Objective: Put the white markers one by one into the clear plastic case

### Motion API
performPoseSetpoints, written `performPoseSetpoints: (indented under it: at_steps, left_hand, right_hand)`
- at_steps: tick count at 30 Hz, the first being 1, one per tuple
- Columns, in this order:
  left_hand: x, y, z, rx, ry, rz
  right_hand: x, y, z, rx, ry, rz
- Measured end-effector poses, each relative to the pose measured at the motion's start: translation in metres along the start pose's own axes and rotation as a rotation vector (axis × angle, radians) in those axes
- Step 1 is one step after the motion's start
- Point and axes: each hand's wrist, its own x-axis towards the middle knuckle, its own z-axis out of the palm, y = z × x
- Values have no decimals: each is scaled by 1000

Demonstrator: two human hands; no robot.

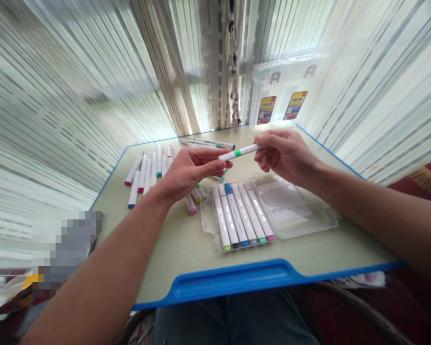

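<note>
A white marker with a green band (pixel 238 153) is held level between my two hands, above the desk. My left hand (pixel 197 167) pinches its left end between thumb and fingers. On its right end are the thumb and fingers of my right hand (pixel 283 152). Below them lies an opened clear plastic case (pixel 210 225). Its left half holds a row of several white markers (pixel 242 215) with coloured ends. The clear lid (pixel 305 227) is folded out to the right. Partly behind my left hand, a few loose markers (pixel 191 205) rest beside the case.
More loose markers (pixel 148 172) lie in a group at the desk's left, and several others (pixel 208 143) near the back. Two clear cases with yellow labels (pixel 266 110) stand at the back right. The desk has a blue edge (pixel 233 280); striped curtains (pixel 93 72) hang behind.
</note>
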Motion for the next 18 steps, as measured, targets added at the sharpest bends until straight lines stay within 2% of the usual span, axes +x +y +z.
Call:
performPoseSetpoints:
  at_steps: [5,14,18]
  left_hand:
    - [2,0,0,-31,65,-25]
    - [3,-2,-1,-21,52,25]
    - [3,-4,-1,-5,52,24]
  right_hand:
    - [-2,0,0,-19,-19,13]
    - [-1,2,0,-44,-15,-6]
    - [-2,2,0,-68,-58,-50]
